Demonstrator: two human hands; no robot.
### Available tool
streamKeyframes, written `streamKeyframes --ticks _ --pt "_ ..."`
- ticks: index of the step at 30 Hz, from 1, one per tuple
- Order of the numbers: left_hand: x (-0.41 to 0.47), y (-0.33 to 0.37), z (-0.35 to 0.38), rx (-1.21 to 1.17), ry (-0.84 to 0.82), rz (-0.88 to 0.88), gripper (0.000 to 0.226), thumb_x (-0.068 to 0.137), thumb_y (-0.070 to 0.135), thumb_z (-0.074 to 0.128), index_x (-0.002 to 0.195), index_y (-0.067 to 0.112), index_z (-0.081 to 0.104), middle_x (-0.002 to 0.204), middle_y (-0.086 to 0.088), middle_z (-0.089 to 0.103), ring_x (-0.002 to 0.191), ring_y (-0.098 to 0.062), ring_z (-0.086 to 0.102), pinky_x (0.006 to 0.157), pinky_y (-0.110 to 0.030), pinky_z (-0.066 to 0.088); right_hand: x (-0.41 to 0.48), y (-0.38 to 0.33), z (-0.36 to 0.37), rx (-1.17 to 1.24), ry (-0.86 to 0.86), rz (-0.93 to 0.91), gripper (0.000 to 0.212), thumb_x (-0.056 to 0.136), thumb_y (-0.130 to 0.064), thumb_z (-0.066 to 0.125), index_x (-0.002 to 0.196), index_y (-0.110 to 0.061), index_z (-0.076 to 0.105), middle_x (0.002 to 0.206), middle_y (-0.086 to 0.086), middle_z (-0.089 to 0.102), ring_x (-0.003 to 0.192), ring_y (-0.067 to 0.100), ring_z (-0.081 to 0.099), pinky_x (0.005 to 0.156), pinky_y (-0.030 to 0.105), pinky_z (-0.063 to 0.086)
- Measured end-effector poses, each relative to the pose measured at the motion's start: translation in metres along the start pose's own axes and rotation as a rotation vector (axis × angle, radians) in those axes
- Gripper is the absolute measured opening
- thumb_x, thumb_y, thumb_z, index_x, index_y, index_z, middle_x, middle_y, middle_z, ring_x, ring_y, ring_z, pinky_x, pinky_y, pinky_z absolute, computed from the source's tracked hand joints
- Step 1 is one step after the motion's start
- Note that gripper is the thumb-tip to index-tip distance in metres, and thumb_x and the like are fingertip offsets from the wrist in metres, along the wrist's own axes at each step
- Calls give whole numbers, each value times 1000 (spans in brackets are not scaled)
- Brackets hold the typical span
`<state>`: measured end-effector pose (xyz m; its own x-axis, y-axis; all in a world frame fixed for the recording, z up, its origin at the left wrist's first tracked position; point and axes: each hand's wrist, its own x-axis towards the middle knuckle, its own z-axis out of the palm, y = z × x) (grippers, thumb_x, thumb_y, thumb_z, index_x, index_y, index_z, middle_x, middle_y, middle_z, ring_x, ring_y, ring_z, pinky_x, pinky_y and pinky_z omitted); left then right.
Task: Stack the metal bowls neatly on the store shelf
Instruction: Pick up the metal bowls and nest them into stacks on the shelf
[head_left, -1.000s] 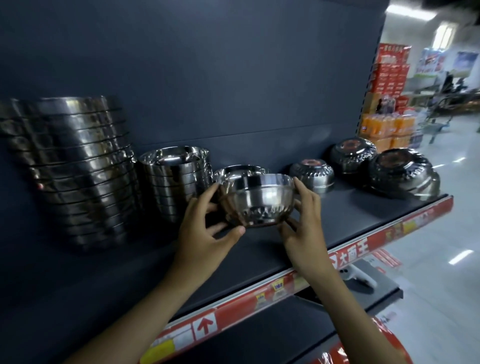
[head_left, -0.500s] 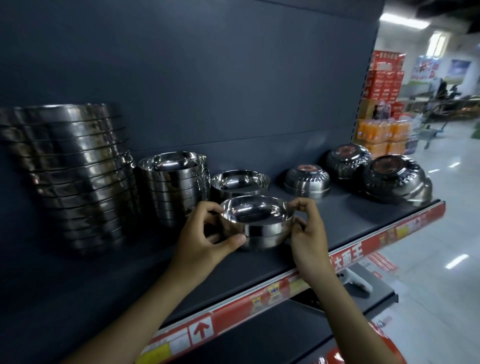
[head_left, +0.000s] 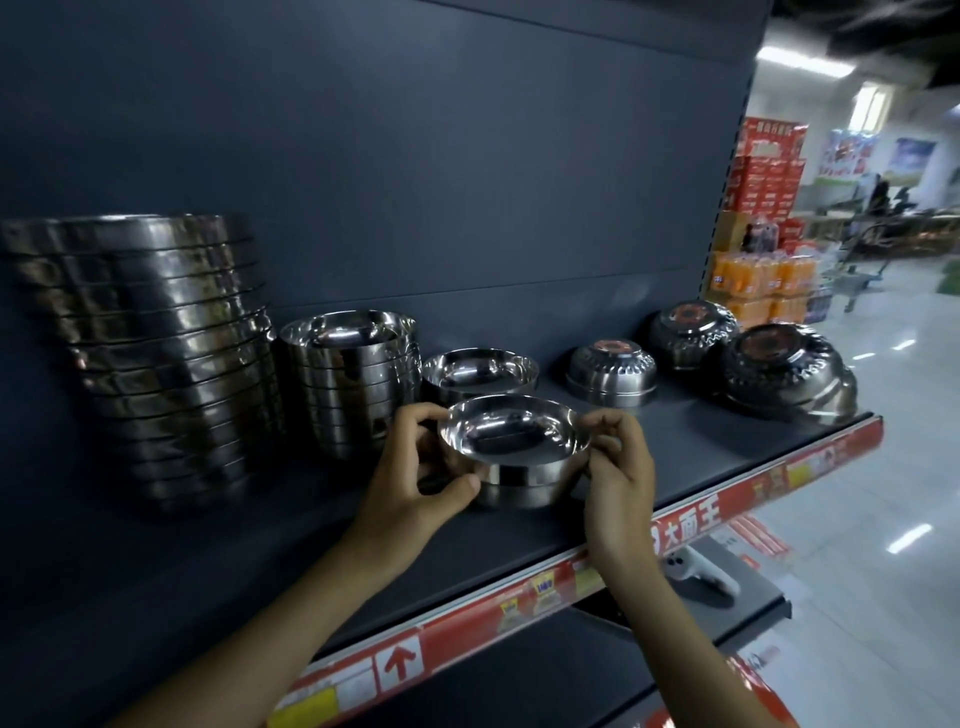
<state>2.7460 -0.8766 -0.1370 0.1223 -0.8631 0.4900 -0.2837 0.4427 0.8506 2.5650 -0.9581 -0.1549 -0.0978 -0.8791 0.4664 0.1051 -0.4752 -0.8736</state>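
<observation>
The upright bowl sits near the front edge of the shelf. Your left hand and right hand each pinch its rim. Lift it level, then lower it centred into the single bowl at 12 o'clock.

Two stacks, two upright bowls, three upturned bowls.

Both hands, left hand and right hand, grip a metal bowl (upright) near the shelf front edge. Bowl stacks stand toward its left end.
</observation>
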Motion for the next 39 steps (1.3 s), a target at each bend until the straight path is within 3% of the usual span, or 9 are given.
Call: streamKeyframes --ticks 2,7,11,15,18,21,28,36,39 --pt "-1 3 3 -22 29 74 57 69 33 70 120 27 45 104 16 62 100 -9 64 87 -24 50 -6 -9 1 38 35 -87 41 73 -5 41 97 -31 61 101 17 62 90 33 61 79 45 51" --pt "13 19 -8 57 180 298 45 79 32 68 119 35 48 115 3 60 109 -21 63 94 -32 51 -15 -33 25 241 39 -286 39 82 -9 46 117 -26 48 112 -17 61 107 12 57 88 21 47" --pt "32 24 -33 203 326 503 50 88 32 63 133 18 46 131 -15 51 119 -30 58 98 -52 50 -10 -53 62 230 -23 -429 50 85 -26 54 132 -27 38 132 7 52 118 15 55 96 25 45" --pt "36 18 -55 309 501 585 52 96 41 53 140 17 42 138 -11 45 124 -36 53 97 -60 47 1 -55 98 133 -113 -510 68 86 -30 58 144 -9 29 146 17 41 133 27 47 104 34 42" --pt "38 16 -66 437 561 598 48 97 36 50 142 20 42 140 0 42 128 -35 51 101 -58 46 10 -51 119 89 -172 -536 74 88 -30 57 150 -9 22 155 16 32 142 28 39 112 44 39" --pt "38 16 -68 570 618 558 54 95 31 50 147 20 35 149 -5 39 139 -23 41 114 -37 37 19 -46 139 83 -202 -546 75 94 -37 53 154 -11 18 161 14 25 147 26 32 115 52 34" --pt "38 8 -69 728 624 496 61 96 26 47 153 18 26 159 -15 26 150 -10 20 119 -20 19 39 -33 171 101 -235 -591 57 100 -41 43 152 -44 19 159 12 31 146 33 33 113 58 33" --pt "43 5 -68 781 552 399 64 98 35 42 155 39 14 165 -10 15 152 -18 15 120 -37 24 50 -26 176 53 -280 -487 56 99 -59 35 151 -44 21 158 4 35 146 24 35 115 53 33" --pt "43 2 -68 786 516 337 64 97 44 37 152 50 7 166 -2 8 153 -12 9 118 -25 14 54 -20 173 32 -338 -429 54 100 -50 39 150 -42 21 157 1 38 144 20 37 115 52 34"
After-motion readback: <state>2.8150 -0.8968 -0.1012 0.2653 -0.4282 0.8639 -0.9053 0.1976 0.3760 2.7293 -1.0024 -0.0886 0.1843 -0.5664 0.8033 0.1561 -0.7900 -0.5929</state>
